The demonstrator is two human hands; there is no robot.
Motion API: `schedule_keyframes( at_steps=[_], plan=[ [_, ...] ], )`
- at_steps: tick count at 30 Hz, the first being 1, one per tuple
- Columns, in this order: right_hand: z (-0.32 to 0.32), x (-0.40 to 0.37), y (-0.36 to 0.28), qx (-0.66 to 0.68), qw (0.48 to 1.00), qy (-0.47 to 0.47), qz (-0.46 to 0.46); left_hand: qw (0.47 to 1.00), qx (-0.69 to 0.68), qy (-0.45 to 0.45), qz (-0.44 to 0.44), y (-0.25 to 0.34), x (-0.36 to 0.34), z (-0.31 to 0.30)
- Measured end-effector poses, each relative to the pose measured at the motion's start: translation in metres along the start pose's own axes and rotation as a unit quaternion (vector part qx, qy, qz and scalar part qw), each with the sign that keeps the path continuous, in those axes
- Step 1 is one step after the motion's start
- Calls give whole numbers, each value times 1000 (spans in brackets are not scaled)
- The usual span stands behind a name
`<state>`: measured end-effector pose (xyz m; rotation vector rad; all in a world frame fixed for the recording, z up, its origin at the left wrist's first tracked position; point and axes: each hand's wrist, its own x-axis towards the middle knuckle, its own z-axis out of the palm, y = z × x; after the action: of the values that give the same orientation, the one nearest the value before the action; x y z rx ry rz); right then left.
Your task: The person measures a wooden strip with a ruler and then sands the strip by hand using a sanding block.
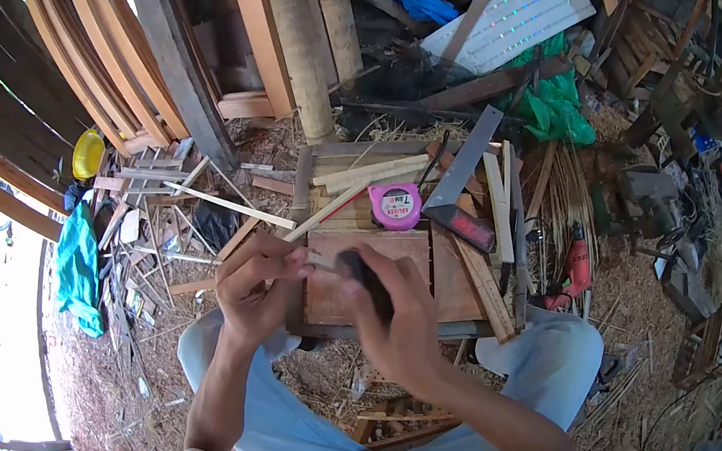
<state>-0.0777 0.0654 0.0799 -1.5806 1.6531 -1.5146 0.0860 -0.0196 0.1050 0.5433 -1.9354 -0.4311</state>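
My left hand (258,283) is closed in a pinch, with a small pale wood piece (322,263) between its fingertips. My right hand (397,322) is wrapped round a dark block (367,286), whose exact kind I cannot make out. Both hands are above a low wooden worktable (318,309), close together. Beyond them, a pink tape measure (394,204) lies among thin wood strips (370,173). To its right is a try square (467,172) with a dark and red handle.
A red power drill (578,267) rests right of the worktable. Wood offcuts (152,191) and a teal cloth (78,279) lie to the left. Long boards (258,12) lean at the back left. A white ridged panel (514,27) and green plastic (558,106) are farther back.
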Motion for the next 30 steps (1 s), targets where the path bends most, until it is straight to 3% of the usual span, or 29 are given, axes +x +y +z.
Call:
schedule_keyframes(
  at_steps=[2,4,6,8,10,12,14,16,18,20,22,24,26,30],
  plan=[
    [-8,6,-31,75,997,8,-23,1000,-6,-7,-3,4,-3,2],
    [2,1,-8,73,997,22,-16,996,18,19,-86,7,-2,2],
    [5,1,10,-20,996,-17,79,998,13,9,-62,11,1,1],
    [-2,-1,-5,-13,994,-14,105,1000,-6,2,-16,9,5,6],
    [-15,7,-33,93,995,12,22,999,-31,-15,-12,13,3,10],
    [-4,2,-3,54,997,45,-17,999,-17,-3,-39,17,4,8],
    [7,-8,31,-22,996,-1,91,999,3,-13,-41,16,3,3],
    [-13,2,-3,-55,991,-30,118,999,-13,-36,4,13,4,6],
    [-22,10,-31,58,998,32,12,998,-41,-42,-5,14,-1,11],
    [-16,6,-12,48,998,34,16,998,-41,-25,-26,15,1,11],
    [2,-5,47,-123,991,-30,52,999,-26,-22,-3,14,4,9],
    [-1,-2,39,-102,992,-27,69,998,-33,-51,13,13,7,10],
    [-14,12,-1,32,999,20,29,998,-38,-57,16,11,6,14],
    [-5,10,11,65,997,29,-16,1000,-19,-24,-5,15,6,12]
  ],
)
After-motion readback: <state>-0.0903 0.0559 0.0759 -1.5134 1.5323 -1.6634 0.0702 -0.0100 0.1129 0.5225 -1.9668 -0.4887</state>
